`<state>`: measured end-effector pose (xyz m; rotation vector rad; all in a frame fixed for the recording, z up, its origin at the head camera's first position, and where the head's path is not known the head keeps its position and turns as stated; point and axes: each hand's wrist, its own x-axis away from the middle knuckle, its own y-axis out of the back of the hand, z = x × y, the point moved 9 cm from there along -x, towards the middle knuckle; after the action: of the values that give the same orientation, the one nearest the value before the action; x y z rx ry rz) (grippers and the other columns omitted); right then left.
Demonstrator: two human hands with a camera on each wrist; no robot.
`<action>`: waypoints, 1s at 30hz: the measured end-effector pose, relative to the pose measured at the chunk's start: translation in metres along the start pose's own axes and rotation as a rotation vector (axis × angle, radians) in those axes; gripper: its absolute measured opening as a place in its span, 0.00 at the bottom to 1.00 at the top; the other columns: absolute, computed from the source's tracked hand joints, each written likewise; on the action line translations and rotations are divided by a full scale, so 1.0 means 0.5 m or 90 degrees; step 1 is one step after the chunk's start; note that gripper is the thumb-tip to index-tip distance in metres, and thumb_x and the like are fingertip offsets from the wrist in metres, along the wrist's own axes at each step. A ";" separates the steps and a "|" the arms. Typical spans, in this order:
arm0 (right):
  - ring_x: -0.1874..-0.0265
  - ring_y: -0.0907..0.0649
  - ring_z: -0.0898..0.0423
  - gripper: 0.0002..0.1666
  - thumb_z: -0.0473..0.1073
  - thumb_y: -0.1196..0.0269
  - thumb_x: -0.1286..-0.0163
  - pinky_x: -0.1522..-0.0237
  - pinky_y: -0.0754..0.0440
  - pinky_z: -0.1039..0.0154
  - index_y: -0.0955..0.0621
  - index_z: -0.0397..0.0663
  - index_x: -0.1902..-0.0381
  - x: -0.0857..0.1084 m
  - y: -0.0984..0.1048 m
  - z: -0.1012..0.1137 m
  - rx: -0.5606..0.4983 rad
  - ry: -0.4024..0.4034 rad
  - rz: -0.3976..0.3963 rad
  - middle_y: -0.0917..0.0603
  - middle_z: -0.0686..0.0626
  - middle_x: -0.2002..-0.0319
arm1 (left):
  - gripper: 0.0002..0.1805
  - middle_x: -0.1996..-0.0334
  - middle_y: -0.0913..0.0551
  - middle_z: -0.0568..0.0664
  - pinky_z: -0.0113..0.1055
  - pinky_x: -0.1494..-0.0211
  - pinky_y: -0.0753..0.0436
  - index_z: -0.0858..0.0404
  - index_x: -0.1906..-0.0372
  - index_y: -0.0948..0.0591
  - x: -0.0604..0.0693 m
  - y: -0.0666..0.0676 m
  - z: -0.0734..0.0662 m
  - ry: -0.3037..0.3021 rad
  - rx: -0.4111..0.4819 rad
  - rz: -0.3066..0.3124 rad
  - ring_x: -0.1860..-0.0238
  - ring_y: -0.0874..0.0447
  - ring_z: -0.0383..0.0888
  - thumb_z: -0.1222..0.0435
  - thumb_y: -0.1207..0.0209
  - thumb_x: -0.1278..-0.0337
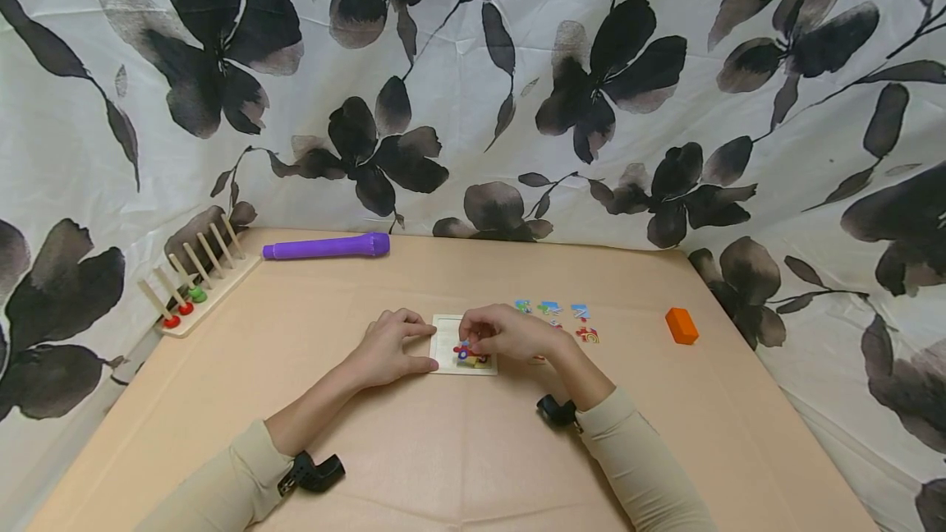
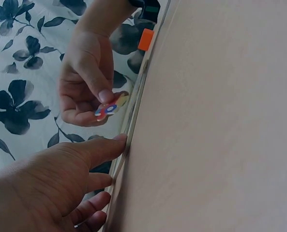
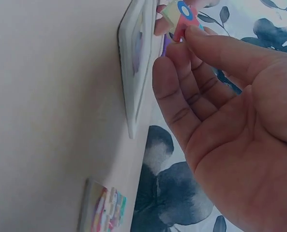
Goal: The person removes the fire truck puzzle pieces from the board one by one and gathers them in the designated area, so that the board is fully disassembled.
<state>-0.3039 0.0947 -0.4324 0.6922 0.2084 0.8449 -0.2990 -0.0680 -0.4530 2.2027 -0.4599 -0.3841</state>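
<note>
A small white puzzle tray (image 1: 446, 355) with a raised rim lies mid-table. My right hand (image 1: 510, 331) is above its right part, thumb and fingers pinching a puzzle piece (image 2: 112, 107) coloured red and yellow with a blue ring. In the right wrist view this piece (image 3: 184, 13) appears tilted and raised off the tray. Beneath it, some coloured surface shows near the tray's near right corner, partly hidden by the hand. At the tray's left edge rests my left hand (image 1: 390, 349), its thumb and fingers extended against the rim without curling round it.
Several loose puzzle pieces (image 1: 549, 308) lie right of the tray, behind my right hand. Farther right is an orange block (image 1: 681, 326). A purple stick (image 1: 325, 248) lies at the back left, beside a wooden peg rack (image 1: 235, 276) bearing red and green beads.
</note>
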 end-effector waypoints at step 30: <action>0.67 0.20 0.53 0.09 0.31 0.37 0.27 0.67 0.23 0.66 0.14 0.48 0.56 0.108 0.118 -0.019 -0.015 -0.031 -0.064 0.17 0.47 0.67 | 0.33 0.43 0.20 0.49 0.52 0.39 0.34 0.58 0.38 0.14 0.000 -0.002 0.001 0.003 0.001 0.006 0.42 0.29 0.51 0.50 0.22 0.51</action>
<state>-0.3090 0.1667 -0.3967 0.6735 0.1876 0.7321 -0.2993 -0.0678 -0.4540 2.2020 -0.4675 -0.3736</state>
